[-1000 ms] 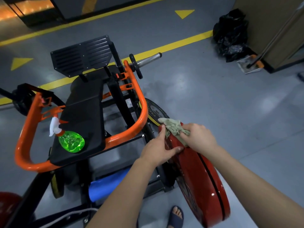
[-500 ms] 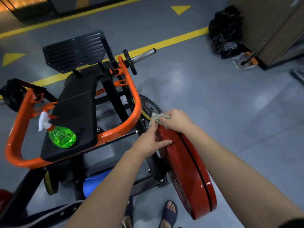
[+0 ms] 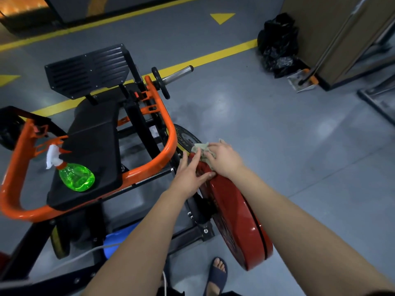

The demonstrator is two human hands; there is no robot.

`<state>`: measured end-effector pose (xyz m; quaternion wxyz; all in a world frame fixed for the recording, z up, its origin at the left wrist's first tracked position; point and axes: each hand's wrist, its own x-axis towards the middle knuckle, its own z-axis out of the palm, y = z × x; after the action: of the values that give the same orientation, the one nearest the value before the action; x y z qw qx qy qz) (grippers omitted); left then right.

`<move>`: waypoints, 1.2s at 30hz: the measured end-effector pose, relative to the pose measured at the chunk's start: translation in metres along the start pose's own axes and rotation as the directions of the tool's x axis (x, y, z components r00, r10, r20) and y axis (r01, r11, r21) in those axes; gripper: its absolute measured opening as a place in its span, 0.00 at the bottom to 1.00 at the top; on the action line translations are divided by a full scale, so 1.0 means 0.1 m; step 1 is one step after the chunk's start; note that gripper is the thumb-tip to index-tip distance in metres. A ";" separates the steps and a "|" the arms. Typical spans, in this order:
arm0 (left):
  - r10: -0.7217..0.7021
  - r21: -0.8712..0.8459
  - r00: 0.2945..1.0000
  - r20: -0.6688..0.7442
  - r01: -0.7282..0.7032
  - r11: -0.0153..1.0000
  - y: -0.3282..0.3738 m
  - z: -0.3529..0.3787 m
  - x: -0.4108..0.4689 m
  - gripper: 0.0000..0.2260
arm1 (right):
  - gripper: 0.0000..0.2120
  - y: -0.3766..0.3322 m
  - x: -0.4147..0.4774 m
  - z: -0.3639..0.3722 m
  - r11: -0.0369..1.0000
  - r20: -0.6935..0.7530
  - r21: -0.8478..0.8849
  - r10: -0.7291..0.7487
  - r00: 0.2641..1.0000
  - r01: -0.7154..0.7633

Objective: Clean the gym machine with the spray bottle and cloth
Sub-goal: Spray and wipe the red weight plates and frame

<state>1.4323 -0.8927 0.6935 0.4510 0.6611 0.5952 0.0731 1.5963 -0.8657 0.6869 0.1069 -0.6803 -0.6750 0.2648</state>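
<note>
The gym machine has an orange frame and a black padded seat. A green spray bottle with a white trigger head lies on the seat's near end. A red weight plate stands on edge at the machine's right side, with a black plate behind it. My right hand presses a pale green cloth onto the top rim of the red plate. My left hand rests on the plate's left face, thumb over the rim.
A steel bar sleeve sticks out to the right of the black footplate. A black rubbish bag and a dustpan lie by a wooden wall at the far right. My sandalled foot stands beside the red plate.
My right hand has slid the cloth forward along the plate's rim toward its far end. My left hand stays on the plate's side. The camera view has shifted slightly.
</note>
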 end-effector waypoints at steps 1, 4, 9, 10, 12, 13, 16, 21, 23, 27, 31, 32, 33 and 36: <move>-0.003 -0.008 1.000 0.012 0.003 1.000 -0.01 -0.01 0.00 0.42 | 0.19 -0.01 0.02 0.01 1.000 -0.006 -0.002 -0.013 1.000 0.013; -0.041 -0.027 0.998 0.039 0.042 0.999 0.00 -0.04 0.01 0.41 | 0.18 0.00 -0.25 0.07 0.998 -0.132 0.046 -0.023 0.991 0.030; -0.021 -0.062 0.998 0.060 0.024 0.998 -0.02 -0.05 0.00 0.41 | 0.23 0.15 -1.35 0.35 0.991 -0.411 0.127 0.009 0.911 0.048; -0.017 -0.092 0.997 0.070 0.024 0.996 -0.06 -0.02 0.00 0.41 | 0.25 0.16 -1.53 0.40 0.992 -0.394 0.123 0.045 0.918 0.004; -0.025 -0.146 0.995 0.094 0.039 0.989 -0.12 0.01 0.00 0.42 | 0.30 0.17 -1.65 0.46 0.998 -0.382 -0.007 0.052 0.923 -0.058; -0.030 -0.161 0.994 0.108 0.047 0.986 -0.12 0.01 0.00 0.42 | 0.32 0.17 -1.62 0.48 0.995 -0.390 -0.078 0.033 0.920 -0.069; -0.021 -0.111 0.993 0.113 0.034 0.993 -0.11 -0.02 0.05 0.41 | 0.32 0.15 -1.45 0.47 0.993 -0.465 -0.111 -0.011 0.885 -0.046; -0.031 -0.204 0.994 -0.100 0.010 0.979 -0.13 0.00 0.05 0.37 | 0.30 0.08 -1.20 0.42 0.985 -0.462 -0.161 -0.023 0.886 -0.059; -0.080 -0.268 0.979 -0.186 0.028 0.963 -0.14 0.02 -0.01 0.33 | 0.30 0.01 -1.02 0.36 0.979 -0.407 -0.182 0.008 0.913 -0.090; -0.065 -0.262 0.965 -0.253 -0.004 0.965 -0.10 0.03 -0.13 0.27 | 0.29 -0.17 -0.52 0.26 0.961 -0.289 -0.224 0.092 0.953 -0.161; -0.055 -0.252 0.956 -0.287 -0.020 0.967 0.02 -0.05 -0.21 0.25 | 0.26 -0.30 -0.09 0.18 0.956 -0.106 -0.211 0.186 0.977 -0.205; -0.051 -0.242 0.953 -0.298 -0.024 0.970 0.03 -0.08 -0.21 0.24 | 0.25 -0.30 -0.06 0.18 0.955 -0.099 -0.209 0.196 0.976 -0.213; -0.046 -0.232 0.950 -0.310 -0.029 0.972 0.04 -0.10 -0.22 0.23 | 0.25 -0.29 -0.11 0.18 0.955 -0.105 -0.213 0.188 0.977 -0.207; -0.056 -0.216 0.952 -0.302 -0.011 0.976 0.06 -0.12 -0.24 0.21 | 0.26 -0.14 -0.63 0.22 0.977 -0.282 -0.192 0.031 0.959 -0.088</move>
<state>1.4219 -0.9062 0.7149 0.4226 0.5822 0.6542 0.2335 1.5761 -0.9308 0.6887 0.1223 -0.7382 -0.6558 0.0998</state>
